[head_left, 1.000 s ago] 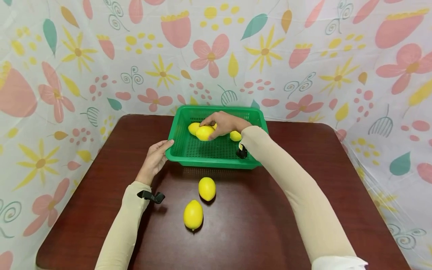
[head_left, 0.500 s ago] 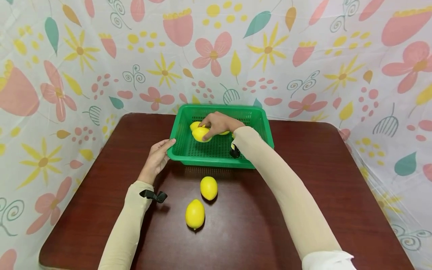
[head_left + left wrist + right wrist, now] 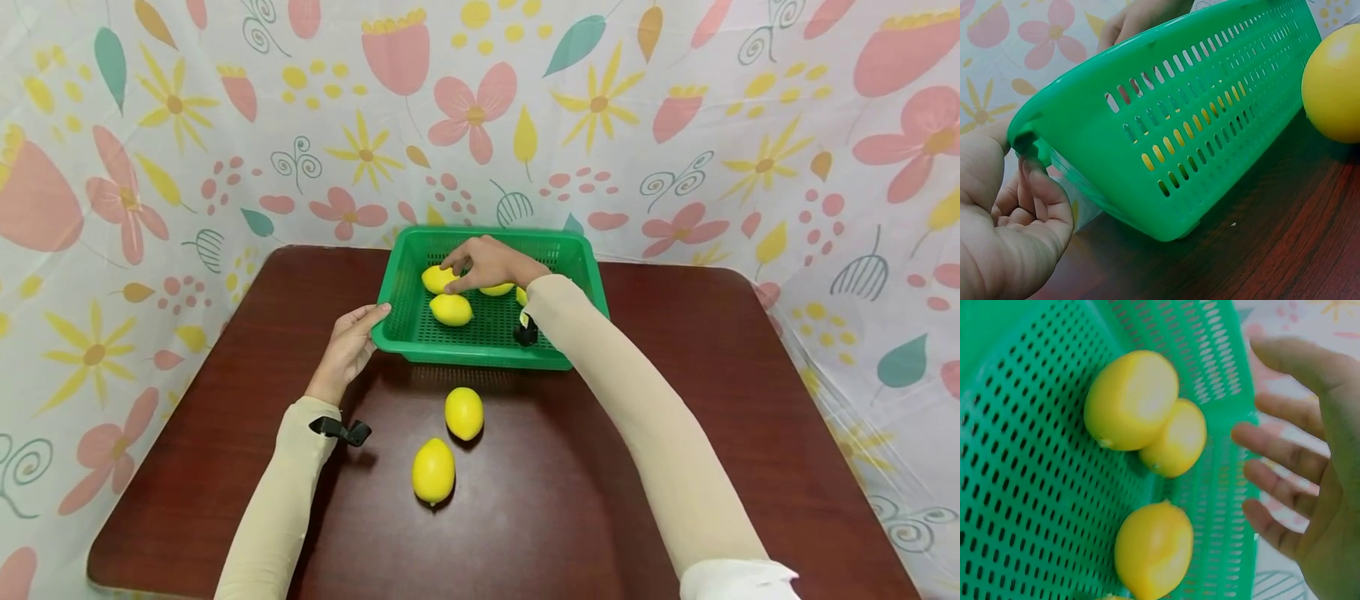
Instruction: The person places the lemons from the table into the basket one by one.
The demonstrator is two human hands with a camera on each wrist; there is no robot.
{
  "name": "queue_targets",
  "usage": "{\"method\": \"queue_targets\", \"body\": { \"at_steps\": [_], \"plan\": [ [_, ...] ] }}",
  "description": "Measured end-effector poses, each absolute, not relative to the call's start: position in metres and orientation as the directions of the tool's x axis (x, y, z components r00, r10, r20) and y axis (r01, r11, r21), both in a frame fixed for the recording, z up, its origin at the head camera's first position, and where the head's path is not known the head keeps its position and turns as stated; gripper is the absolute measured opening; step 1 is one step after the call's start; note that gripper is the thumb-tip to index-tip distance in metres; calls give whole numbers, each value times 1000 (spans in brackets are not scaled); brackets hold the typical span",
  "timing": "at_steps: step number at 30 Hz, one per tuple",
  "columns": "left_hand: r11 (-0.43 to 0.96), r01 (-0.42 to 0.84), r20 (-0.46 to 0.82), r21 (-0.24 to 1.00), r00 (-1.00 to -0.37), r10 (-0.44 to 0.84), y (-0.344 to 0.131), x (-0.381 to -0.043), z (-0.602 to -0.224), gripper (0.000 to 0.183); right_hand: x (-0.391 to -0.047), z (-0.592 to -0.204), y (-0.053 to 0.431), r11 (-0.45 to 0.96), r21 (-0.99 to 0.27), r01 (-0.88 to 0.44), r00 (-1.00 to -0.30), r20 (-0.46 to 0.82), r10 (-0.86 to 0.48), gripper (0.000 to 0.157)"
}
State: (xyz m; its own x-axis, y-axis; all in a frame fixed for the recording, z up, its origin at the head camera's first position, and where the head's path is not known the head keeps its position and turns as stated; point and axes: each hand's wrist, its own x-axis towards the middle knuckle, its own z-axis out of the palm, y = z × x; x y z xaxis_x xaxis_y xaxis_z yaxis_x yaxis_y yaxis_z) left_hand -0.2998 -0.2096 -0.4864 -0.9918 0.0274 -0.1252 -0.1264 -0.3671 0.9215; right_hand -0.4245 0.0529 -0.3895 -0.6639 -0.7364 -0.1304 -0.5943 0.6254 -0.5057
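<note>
A green plastic basket (image 3: 480,358) with slotted walls stands toward the back of the table. My left hand (image 3: 347,346) grips its left front corner, thumb over the rim and fingers curled beneath it, as the left wrist view shows. Over the inside of the basket hovers my right hand (image 3: 491,262), fingers spread and holding nothing. Just below its fingertips lies a yellow lemon (image 3: 452,311), with another lemon (image 3: 438,279) close behind. A third lemon (image 3: 1154,550) sits apart from that pair in the right wrist view. More yellow shows under the right wrist, partly hidden.
Two lemons rest on the dark wooden table (image 3: 675,400) in front of the basket: one lemon (image 3: 464,413) nearer to it, the other lemon (image 3: 433,472) closer to me. A flowered cloth (image 3: 480,117) hangs behind and along both sides.
My right hand has let go of a lemon, which now lies on the basket floor, and has lifted slightly off it. The left hand keeps its grip on the rim.
</note>
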Motion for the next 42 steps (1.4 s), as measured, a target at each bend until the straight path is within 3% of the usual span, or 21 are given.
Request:
{"method": "queue_targets", "body": {
  "at_steps": [8,15,29,42],
  "plan": [
    [-371,-115,-108,922,-993,39,-211,-299,-487,15,-387,-366,74,619,-529,-580,-759,74,-647,41],
    [-370,-147,-139,917,-989,49,-209,-296,-482,16,-328,-354,95,632,-583,-510,-839,176,-515,44],
    [-386,-146,-137,911,-989,51,-209,-296,-481,24,-226,-381,98,590,-494,-638,-770,385,-510,36],
    [-367,-155,-150,917,-988,42,-208,-296,-482,26,-187,-437,89,607,-430,-668,-743,422,-519,30]
  ]
}}
